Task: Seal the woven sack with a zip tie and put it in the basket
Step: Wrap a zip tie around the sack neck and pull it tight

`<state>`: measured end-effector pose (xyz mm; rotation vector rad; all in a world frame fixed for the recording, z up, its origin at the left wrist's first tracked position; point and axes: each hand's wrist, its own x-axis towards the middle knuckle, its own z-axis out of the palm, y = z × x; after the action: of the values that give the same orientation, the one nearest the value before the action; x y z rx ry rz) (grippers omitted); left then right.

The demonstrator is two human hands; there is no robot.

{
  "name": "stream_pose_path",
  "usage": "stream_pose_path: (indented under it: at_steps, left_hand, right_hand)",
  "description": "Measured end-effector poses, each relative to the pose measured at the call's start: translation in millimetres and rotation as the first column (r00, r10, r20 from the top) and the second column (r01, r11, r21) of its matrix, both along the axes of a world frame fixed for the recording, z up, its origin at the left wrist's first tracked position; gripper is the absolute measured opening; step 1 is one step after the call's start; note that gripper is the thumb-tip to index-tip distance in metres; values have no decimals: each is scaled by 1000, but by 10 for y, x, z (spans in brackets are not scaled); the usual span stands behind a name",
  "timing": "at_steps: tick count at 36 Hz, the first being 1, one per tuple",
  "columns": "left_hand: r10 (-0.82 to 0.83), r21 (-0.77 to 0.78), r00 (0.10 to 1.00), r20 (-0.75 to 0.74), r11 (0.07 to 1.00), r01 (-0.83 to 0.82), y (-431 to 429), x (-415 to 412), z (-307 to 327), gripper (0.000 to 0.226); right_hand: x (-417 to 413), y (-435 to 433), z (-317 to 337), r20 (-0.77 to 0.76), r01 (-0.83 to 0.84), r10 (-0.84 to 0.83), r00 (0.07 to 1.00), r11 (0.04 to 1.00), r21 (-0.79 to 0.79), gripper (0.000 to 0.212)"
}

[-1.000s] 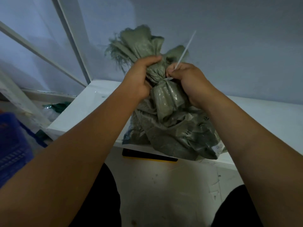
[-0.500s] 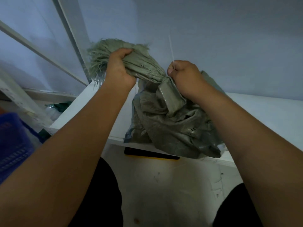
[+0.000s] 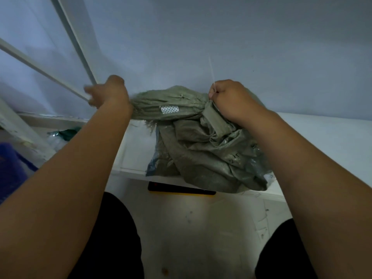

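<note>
The grey-green woven sack point(image 3: 211, 154) lies on the white table point(image 3: 326, 133), its gathered neck point(image 3: 171, 103) stretched out level to the left. My right hand point(image 3: 231, 99) is fisted at the cinched spot on the neck and pinches the white zip tie point(image 3: 211, 73), whose thin tail sticks straight up. My left hand point(image 3: 108, 91) is just past the frayed end of the neck, blurred, with its fingers apart and nothing seen in them. A blue basket point(image 3: 10, 164) shows at the far left edge, low down.
White window-frame bars point(image 3: 78, 47) slant across the wall at left. A black and yellow flat object point(image 3: 181, 191) lies under the table's front edge. Green and clear scraps point(image 3: 64, 133) lie left of the table. My dark-clothed knees are at the bottom.
My left hand pulled the sack's neck from upright down to the left, then slid off its frayed end and opened. My right hand stayed clenched on the zip tie.
</note>
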<state>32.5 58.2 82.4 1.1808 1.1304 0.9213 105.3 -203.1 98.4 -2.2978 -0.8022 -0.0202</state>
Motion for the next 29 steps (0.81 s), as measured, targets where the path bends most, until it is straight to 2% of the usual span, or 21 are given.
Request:
stream_pose_path:
  at_steps: [1, 2, 3, 4, 5, 6, 7, 8, 9, 10, 11, 12, 13, 14, 16, 19, 20, 22, 24, 26, 29]
  left_hand:
    - [-19, 95, 998, 55, 995, 14, -51, 31, 53, 80]
    - [-85, 275, 994, 73, 959, 62, -117, 46, 91, 83]
    - [-147, 486, 988, 37, 867, 110, -180, 32, 101, 82]
    - [-202, 681, 979, -39, 711, 174, -251, 7, 119, 78]
    - [-236, 838, 961, -140, 488, 242, -307, -21, 126, 75]
    - [-259, 927, 934, -245, 219, 303, -353, -33, 141, 73]
    - [-271, 930, 892, -363, -43, 365, -406, -39, 165, 73]
    - [-291, 876, 828, -478, -221, 428, -478, -33, 181, 76]
    - [-328, 806, 738, -590, -297, 512, -572, -28, 193, 79]
    - [-383, 726, 619, -685, -294, 622, -678, -29, 194, 84]
    - [-472, 637, 482, -738, -249, 730, -779, -29, 182, 88]
    - [-567, 539, 348, -747, -208, 816, -849, -21, 153, 93]
    - [-609, 455, 254, -751, -198, 868, -900, -17, 119, 97]
    - [-607, 404, 212, -765, -197, 893, -924, -4, 77, 98]
    - [-555, 381, 218, -803, -196, 904, -943, 26, 34, 81]
    - [-395, 414, 312, -864, -205, 887, -952, 74, 20, 23]
    - [-335, 432, 350, -875, -210, 877, -949, 83, 17, 14]
    - [-283, 489, 428, -858, -200, 849, -934, 83, 28, 6]
    - [-249, 525, 478, -843, -184, 831, -924, 73, 39, 8]
    - [-231, 538, 496, -837, -186, 822, -917, 83, 35, 7]
    - [-284, 540, 478, -831, -203, 817, -892, 130, 3, 11]
  right_hand:
    - [1, 1, -1, 5, -1, 1, 1000, 1000, -6, 25]
    - [-3, 4, 1, 12, -3, 3, 1000, 1000, -9, 25]
    - [-3, 9, -1, 16, -6, 6, 1000, 1000, -8, 25]
    - [-4, 11, -4, 20, -11, 11, 1000, 1000, -4, 24]
    - [-1, 13, -6, 21, -14, 14, 1000, 1000, 1, 24]
    - [-2, 13, -2, 21, -17, 16, 1000, 1000, 4, 23]
    - [-1, 15, 2, 19, -18, 18, 1000, 1000, 9, 23]
    - [-1, 14, 6, 19, -21, 21, 1000, 1000, 15, 22]
    - [2, 15, 8, 16, -23, 23, 1000, 999, 26, 21]
    - [1, 12, 11, 14, -26, 25, 1000, 999, 41, 20]
    - [-1, 10, 14, 7, -26, 26, 1000, 998, 62, 19]
    - [-7, 3, 16, 0, -33, 33, 999, 996, 87, 18]
    - [-6, -3, 14, -9, -44, 45, 999, 992, 115, 18]
    - [-9, -12, 15, -12, -60, 62, 998, 989, 137, 19]
    - [-28, -21, 18, -7, -96, 98, 995, 984, 150, 19]
    - [-66, 0, -1, 25, -123, 121, 992, 983, 133, 18]
    - [-77, 12, 0, 40, -125, 121, 992, 983, 133, 18]
    - [-76, 40, 17, 63, -124, 116, 991, 982, 143, 17]
    - [-50, 58, 31, 83, -107, 96, 992, 983, 148, 14]
    - [-15, 52, 24, 90, -82, 69, 994, 985, 152, 14]
    - [2, 39, 1, 101, -61, 48, 994, 990, 129, 25]
